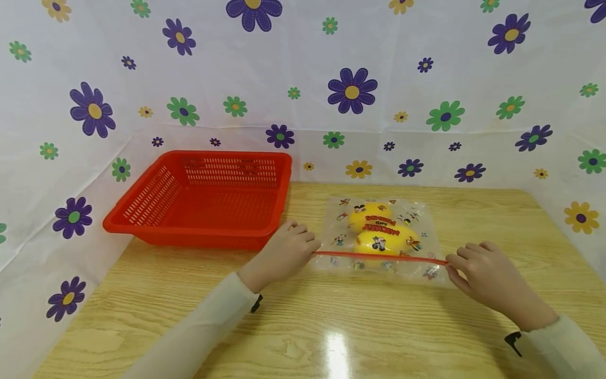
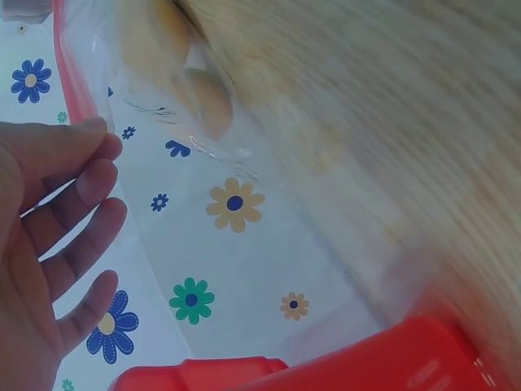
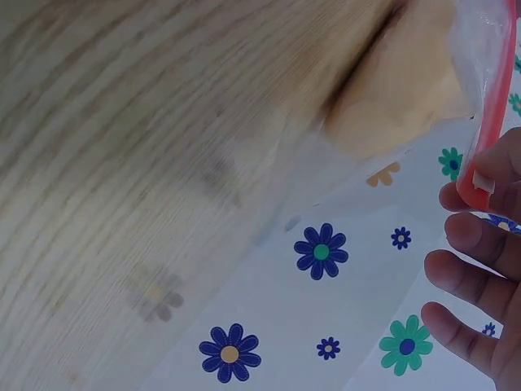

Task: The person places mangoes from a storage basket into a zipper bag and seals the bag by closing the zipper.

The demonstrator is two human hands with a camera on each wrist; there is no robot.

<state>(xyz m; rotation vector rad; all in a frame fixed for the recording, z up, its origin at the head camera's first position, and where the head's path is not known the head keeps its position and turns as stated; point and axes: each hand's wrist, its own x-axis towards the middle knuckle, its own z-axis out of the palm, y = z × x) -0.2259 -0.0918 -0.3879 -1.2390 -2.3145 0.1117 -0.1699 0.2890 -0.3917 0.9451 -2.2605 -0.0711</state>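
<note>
A clear zip bag [image 1: 428,231] printed with cartoon figures lies on the table with yellow rounded things [image 1: 371,216] inside. Its red zip strip [image 1: 379,256] runs straight across the near side. At the strip's left end my left hand [image 1: 289,252] pinches it between thumb and index finger, the other fingers loosely bent. My right hand [image 1: 490,281] pinches the opposite end in the same way. In the right wrist view, the red strip [image 3: 492,106] ends between the thumb and index finger.
A red plastic basket [image 1: 213,231] with slotted walls stands to the left, close beyond my left hand. Behind the wooden table [image 1: 265,326] hangs a white cloth [image 1: 303,63] printed with flowers, which also covers the sides.
</note>
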